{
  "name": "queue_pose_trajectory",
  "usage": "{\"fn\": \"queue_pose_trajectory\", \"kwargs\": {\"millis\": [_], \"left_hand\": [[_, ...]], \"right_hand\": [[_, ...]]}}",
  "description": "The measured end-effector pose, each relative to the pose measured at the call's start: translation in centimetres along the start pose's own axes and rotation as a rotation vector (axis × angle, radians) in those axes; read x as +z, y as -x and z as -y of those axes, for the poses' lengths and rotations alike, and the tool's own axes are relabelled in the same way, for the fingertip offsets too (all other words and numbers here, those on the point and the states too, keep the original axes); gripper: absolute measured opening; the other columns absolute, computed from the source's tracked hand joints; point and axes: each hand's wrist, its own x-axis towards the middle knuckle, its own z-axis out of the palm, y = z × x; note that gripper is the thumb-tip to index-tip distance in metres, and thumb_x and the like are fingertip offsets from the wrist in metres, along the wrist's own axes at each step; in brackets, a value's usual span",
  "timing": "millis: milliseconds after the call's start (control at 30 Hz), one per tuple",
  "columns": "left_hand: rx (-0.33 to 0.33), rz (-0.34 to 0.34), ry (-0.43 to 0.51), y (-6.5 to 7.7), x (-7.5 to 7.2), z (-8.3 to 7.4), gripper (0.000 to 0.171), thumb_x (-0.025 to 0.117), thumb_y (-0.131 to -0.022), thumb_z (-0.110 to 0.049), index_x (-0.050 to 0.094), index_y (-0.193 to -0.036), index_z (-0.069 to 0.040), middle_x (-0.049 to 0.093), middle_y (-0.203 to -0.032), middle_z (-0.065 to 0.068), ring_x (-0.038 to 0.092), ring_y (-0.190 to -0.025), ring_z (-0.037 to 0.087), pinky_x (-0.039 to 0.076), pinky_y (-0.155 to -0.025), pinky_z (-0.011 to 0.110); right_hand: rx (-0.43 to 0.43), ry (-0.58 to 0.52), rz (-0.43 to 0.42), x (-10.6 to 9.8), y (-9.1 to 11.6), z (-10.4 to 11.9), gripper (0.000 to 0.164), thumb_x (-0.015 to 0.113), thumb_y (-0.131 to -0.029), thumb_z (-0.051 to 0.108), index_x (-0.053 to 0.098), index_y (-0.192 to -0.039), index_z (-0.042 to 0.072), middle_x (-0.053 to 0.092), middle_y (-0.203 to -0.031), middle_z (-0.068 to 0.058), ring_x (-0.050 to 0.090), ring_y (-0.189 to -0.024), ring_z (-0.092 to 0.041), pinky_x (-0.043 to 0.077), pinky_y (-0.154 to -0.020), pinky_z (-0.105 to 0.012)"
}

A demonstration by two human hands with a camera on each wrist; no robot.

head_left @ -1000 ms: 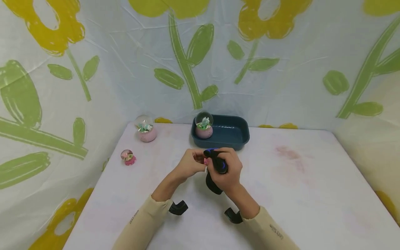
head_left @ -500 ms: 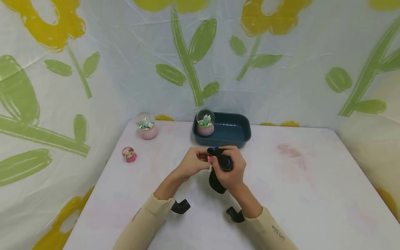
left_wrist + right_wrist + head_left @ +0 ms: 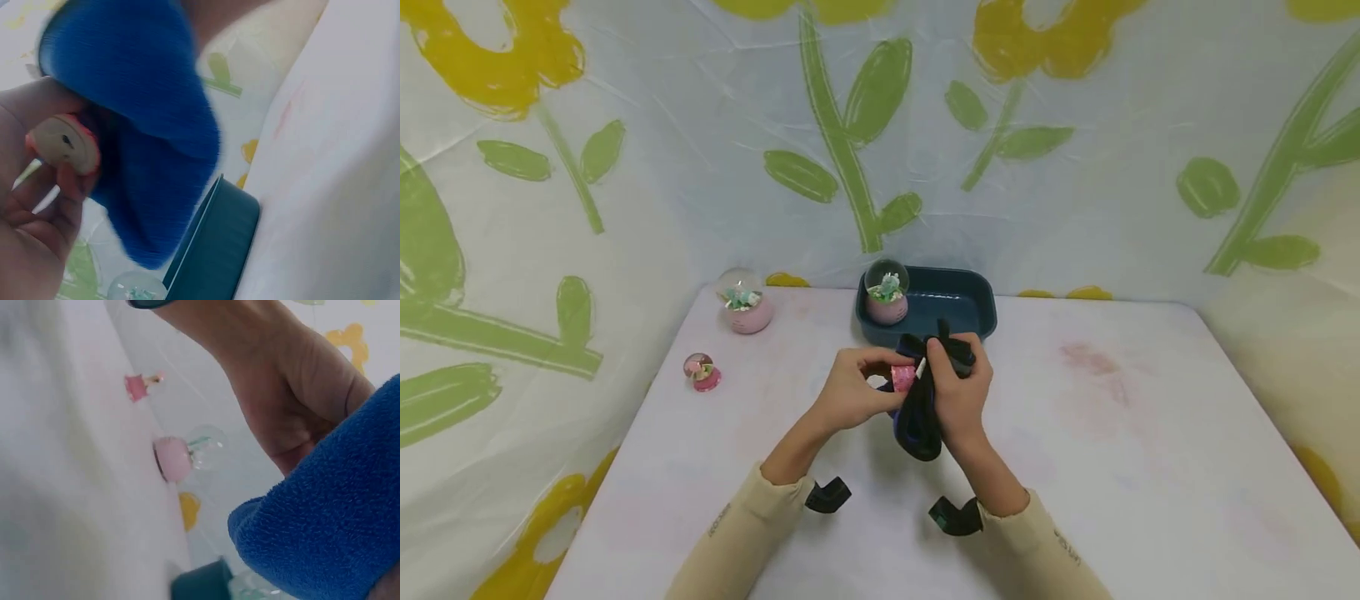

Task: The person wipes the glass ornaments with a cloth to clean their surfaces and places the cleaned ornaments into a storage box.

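My left hand (image 3: 850, 387) pinches a small snow globe (image 3: 903, 377) by its pink base, between thumb and fingers. The pale underside of that base faces the left wrist view. Its globe end is covered by a blue terry towel (image 3: 137, 125), which looks nearly black in the head view and has a white tag. My right hand (image 3: 962, 396) grips the bunched towel against the snow globe, thumb on top. Both hands are above the table, just in front of a dark teal tray (image 3: 925, 337). Inside the tray's left end stands a larger snow globe (image 3: 887, 292) with a pink base.
Another large snow globe (image 3: 747, 302) stands at the table's back left. Closer in is a small pink snow globe (image 3: 702, 372). A flower-print sheet (image 3: 700, 167) hangs behind and beside the white table (image 3: 1112, 433). Black wrist-camera pieces (image 3: 956, 516) show by the sleeves.
The right hand has turned, and the towel has shifted so that its folds hang lower and spread upward. More of the pink base now shows between the hands. The tray and other snow globes stay put.
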Motion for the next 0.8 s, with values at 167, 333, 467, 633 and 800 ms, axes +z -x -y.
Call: {"fn": "queue_pose_trajectory", "kwargs": {"millis": [167, 333, 467, 633, 800], "left_hand": [[0.040, -0.081, -0.008, 0.6, -0.8, -0.2, 0.030, 0.078, -0.068, 0.014, 0.071, -0.096, 0.007, 0.068, -0.088, 0.017, 0.056, -0.067, 0.025, 0.052, -0.059, 0.034], [-0.112, -0.061, 0.104, 0.3, -1.5, -0.8, 0.022, 0.071, -0.072, 0.012, 0.068, -0.094, 0.008, 0.065, -0.080, 0.011, 0.054, -0.064, 0.020, 0.049, -0.057, 0.025], [-0.245, 0.019, 0.316, 0.1, -1.7, -1.0, 0.016, 0.065, -0.072, 0.003, 0.067, -0.089, 0.003, 0.060, -0.072, 0.004, 0.052, -0.061, 0.014, 0.047, -0.055, 0.025], [-0.331, 0.122, 0.504, -0.1, -1.5, -1.0, 0.012, 0.070, -0.073, -0.007, 0.071, -0.085, -0.009, 0.063, -0.075, 0.001, 0.057, -0.066, 0.013, 0.050, -0.058, 0.026], [-0.318, 0.102, 0.463, 0.1, -1.2, -0.9, 0.019, 0.068, -0.078, -0.003, 0.071, -0.097, -0.003, 0.065, -0.085, 0.004, 0.057, -0.075, 0.015, 0.051, -0.068, 0.028]], "right_hand": [[-0.111, 0.033, 0.028, 1.6, 0.0, 1.7, 0.014, 0.063, -0.087, -0.001, 0.056, -0.097, -0.009, 0.060, -0.088, -0.017, 0.059, -0.079, -0.022, 0.051, -0.069, -0.028], [-0.469, 0.069, 0.021, 3.0, -0.1, 3.4, 0.017, 0.065, -0.079, 0.000, 0.055, -0.083, -0.012, 0.060, -0.082, -0.025, 0.058, -0.078, -0.029, 0.049, -0.076, -0.029], [-0.843, 0.129, 0.046, 3.1, -0.6, 2.7, 0.023, 0.068, -0.081, 0.012, 0.055, -0.075, -0.007, 0.061, -0.079, -0.024, 0.061, -0.070, -0.036, 0.055, -0.071, -0.039], [-1.090, 0.146, 0.056, 2.6, -1.1, 1.2, 0.025, 0.070, -0.080, 0.017, 0.055, -0.073, -0.002, 0.062, -0.077, -0.023, 0.062, -0.065, -0.040, 0.055, -0.060, -0.051], [-0.912, 0.054, 0.062, 2.1, -1.0, 0.4, 0.029, 0.070, -0.082, 0.016, 0.053, -0.073, -0.006, 0.061, -0.078, -0.027, 0.061, -0.068, -0.039, 0.055, -0.069, -0.043]]}}
